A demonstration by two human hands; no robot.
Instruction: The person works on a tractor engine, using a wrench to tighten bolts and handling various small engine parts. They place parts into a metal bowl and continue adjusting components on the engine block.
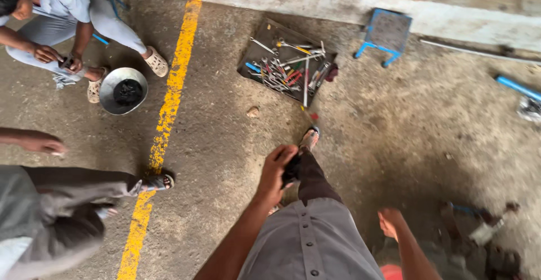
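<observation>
On the left a crouching person (62, 9) sits beside a metal bowl (107, 97). Our left hand (276, 170) closes on a small dark object (291, 172) at our knee, short of the tool tray (265, 38). Our right hand (390, 222) hangs open and empty.

No packages, labels, signs or screens show anywhere on the concrete floor (394, 139); the only marking is a plain yellow painted line (163, 128) running along its left part.
</observation>
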